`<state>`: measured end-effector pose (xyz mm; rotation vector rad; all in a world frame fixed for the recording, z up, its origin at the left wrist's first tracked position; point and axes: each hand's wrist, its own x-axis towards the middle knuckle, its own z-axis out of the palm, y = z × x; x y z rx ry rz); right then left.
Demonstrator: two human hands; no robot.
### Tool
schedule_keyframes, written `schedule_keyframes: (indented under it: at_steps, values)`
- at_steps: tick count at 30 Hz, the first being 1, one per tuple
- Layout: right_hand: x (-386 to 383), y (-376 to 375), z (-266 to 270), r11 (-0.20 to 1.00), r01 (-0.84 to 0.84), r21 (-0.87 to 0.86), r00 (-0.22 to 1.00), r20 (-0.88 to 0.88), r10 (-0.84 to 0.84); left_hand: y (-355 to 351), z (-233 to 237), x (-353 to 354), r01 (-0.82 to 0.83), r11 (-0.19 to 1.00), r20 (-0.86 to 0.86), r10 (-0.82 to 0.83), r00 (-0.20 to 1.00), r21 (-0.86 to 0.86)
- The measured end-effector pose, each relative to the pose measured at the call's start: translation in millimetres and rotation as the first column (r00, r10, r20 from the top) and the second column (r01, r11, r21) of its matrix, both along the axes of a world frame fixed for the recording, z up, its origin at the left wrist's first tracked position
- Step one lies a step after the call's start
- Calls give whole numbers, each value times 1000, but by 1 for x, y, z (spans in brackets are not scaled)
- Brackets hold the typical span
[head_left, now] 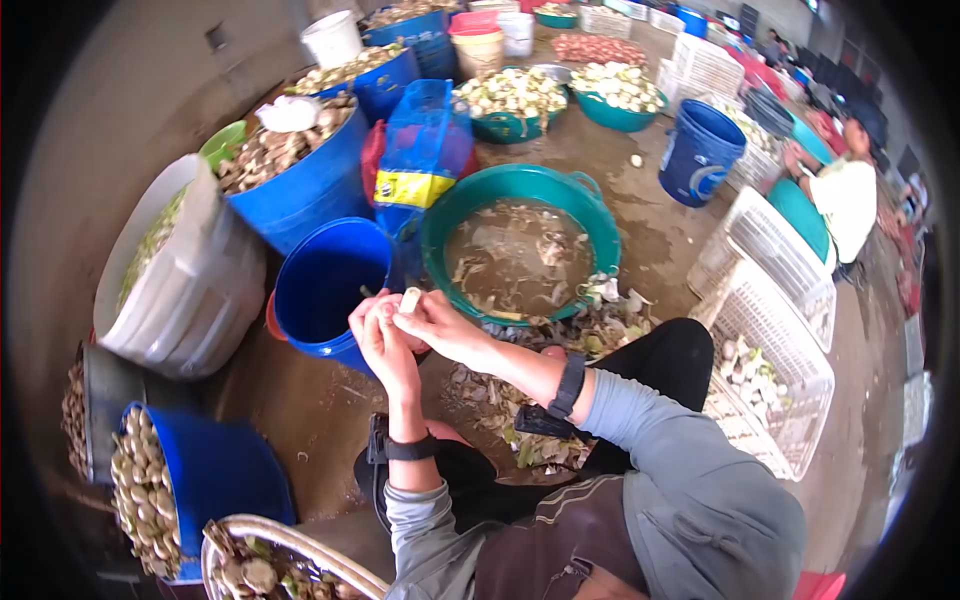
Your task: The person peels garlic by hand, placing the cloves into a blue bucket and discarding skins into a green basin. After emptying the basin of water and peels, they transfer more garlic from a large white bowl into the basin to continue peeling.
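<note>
Grey sleeve (690,470); pale piece (410,299) (between hands (378,335) (446,328))

Smooth plastic is catching the light on the blue bucket (320,265) and along the rim of the green basin (434,245), both looking fairly glossy. The blue bag (420,118) is showing thin, creased, shiny film. White crates (778,318) are displaying pierced, lattice-like plastic, while the white sack (200,290) is looking wrinkled and dull. The pale piece (410,299) is presenting a smooth, matt face. Scattered peelings (470,400) are appearing rough, ragged and papery. Soft grey cloth is creasing along the sleeve (690,480); the wall (110,60) is looking matt, and the floor (650,225) is shining damply in patches.
</note>
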<state>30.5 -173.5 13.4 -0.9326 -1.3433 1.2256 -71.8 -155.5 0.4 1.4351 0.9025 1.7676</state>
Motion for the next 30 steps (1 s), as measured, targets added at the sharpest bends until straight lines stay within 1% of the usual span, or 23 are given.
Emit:
schedule_keyframes:
  at_steps: [1, 2, 3, 4, 5, 6, 7, 8, 9, 10, 11, 12, 13, 14, 15, 17, 18, 19, 21, 23, 25, 27, 30]
  values:
    - [2, 0, 1, 993, 25, 114, 997, 67, -33, -2, 0, 1, -63, 986, -132, 83, 988, 153]
    - [1, -4, 2, 997, 71, -9, 993, -92, -72, -5, 0, 1, -19, 995, -120, 31, 992, 101]
    - [1, -8, 3, 987, 91, -134, 962, -244, -122, -9, 6, 5, 120, 992, 105, -114, 988, -49]
    - [7, -9, 6, 969, 104, -223, 892, -410, -190, -15, 13, 8, 242, 966, 359, -194, 913, -92]
    - [16, -8, 9, 946, 98, -310, 788, -556, -264, -20, 21, 10, 367, 924, 591, -240, 770, -104]
    - [27, 3, -3, 924, 216, -317, 674, -637, -376, -19, 21, 5, 422, 905, 677, -274, 683, -59]
    - [47, 10, -5, 928, 119, -353, 565, -744, -356, -18, 18, 1, 416, 908, 671, -276, 688, -52]
    - [60, 12, -6, 949, 108, -296, 523, -795, -307, -16, 11, -2, 455, 883, 487, -349, 801, -114]
    - [75, 11, -6, 968, -6, -251, 464, -858, -219, -13, 6, -1, 479, 859, 283, -420, 862, -183]
    - [86, 4, 8, 973, -79, -215, 481, -864, -152, -16, 4, 9, 390, 882, 38, -394, 918, -264]
    - [94, -4, 20, 972, -148, -183, 491, -866, -89, -9, -11, 10, 408, 808, -103, -491, 865, -425]
    - [100, -11, 33, 974, -138, -180, 495, -864, -89, 0, -34, 13, 276, 940, -548, -342, 763, -202]
    - [106, -18, 44, 974, -119, -192, 542, -834, -99, -3, -35, 20, 231, 969, -846, -49, 531, 88]
    - [113, -23, 51, 974, -96, -203, 589, -800, -109, -14, -39, 20, 122, 970, -926, 156, 344, 208]
    - [121, -23, 48, 977, -80, -196, 594, -796, -111, -22, -18, 30, 135, 967, -922, 158, 354, 217]
    - [128, -21, 32, 998, 56, 13, 745, -666, -34, -33, 28, 48, 215, 962, -634, -59, 771, 171]
    - [121, -23, 34, 996, 86, -16, 696, -715, -71, -39, 46, 56, 303, 951, -540, -224, 812, 61]
    - [114, -29, 42, 962, 186, -198, 720, -638, -271, -45, 59, 64, 310, 949, -554, -232, 800, 50]
    - [114, -36, 37, 989, 64, -136, 664, -733, -144, -51, 63, 76, 346, 932, -451, -356, 818, -106]
    - [115, -49, 46, 990, 58, -125, 629, -765, -133, -44, 40, 80, 420, 904, -227, -428, 875, -87]
    - [122, -44, 37, 995, -35, -95, 673, -738, -47, -41, 35, 81, 430, 902, -304, -416, 857, -21]
    - [125, -48, 42, 989, 48, -141, 666, -734, -137, -44, 39, 88, 425, 904, -394, -373, 840, 52]
    - [145, -68, 60, 995, 18, -97, 746, -662, -78, -46, 53, 105, 306, 924, -581, -121, 805, 230]
